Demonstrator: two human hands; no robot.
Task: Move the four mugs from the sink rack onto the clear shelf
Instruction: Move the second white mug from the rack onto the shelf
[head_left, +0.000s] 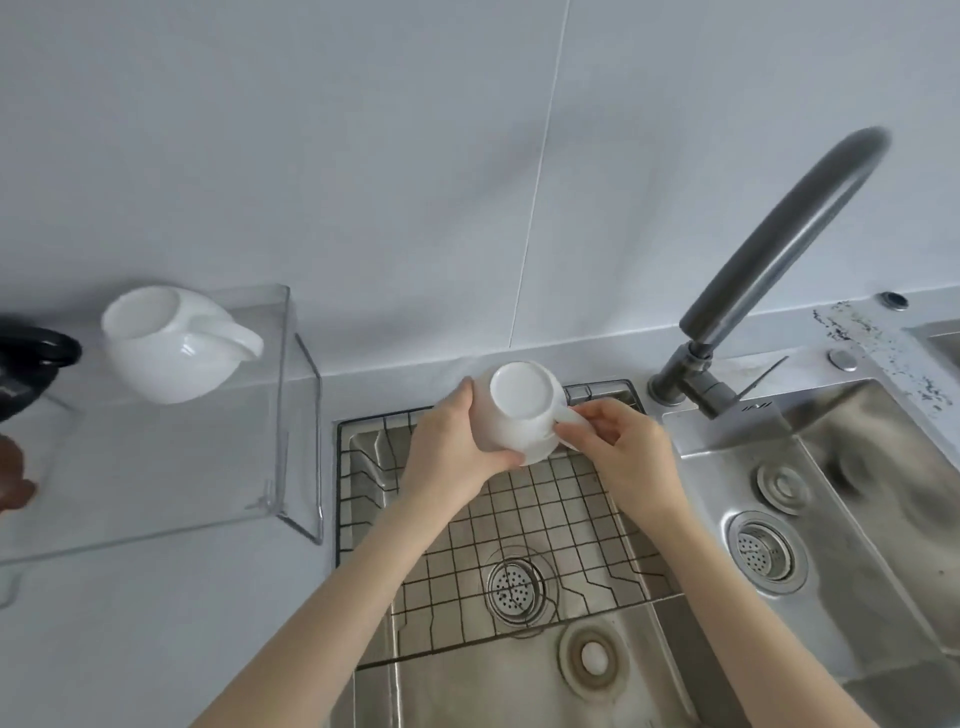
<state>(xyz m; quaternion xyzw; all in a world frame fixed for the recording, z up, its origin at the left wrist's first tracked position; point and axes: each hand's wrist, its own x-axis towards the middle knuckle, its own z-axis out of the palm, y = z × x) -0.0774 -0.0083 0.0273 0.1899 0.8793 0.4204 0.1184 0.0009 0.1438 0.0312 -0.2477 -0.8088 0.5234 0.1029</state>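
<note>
A white mug (519, 402) is held upside down, its base facing me, above the far edge of the black wire sink rack (519, 525). My left hand (452, 447) wraps the mug's left side. My right hand (623, 447) pinches its handle on the right. Another white mug (171, 348) stands upside down on the clear shelf (291, 415) at the left. At the far left edge of the shelf, a black mug (26, 369) and a brown one (13, 478) show only in part. No other mug lies on the rack.
A grey curved faucet (769, 270) rises just right of the held mug. The steel sink (779, 519) has two basins with drains under and right of the rack. White countertop lies in front of the shelf, and a white wall stands behind.
</note>
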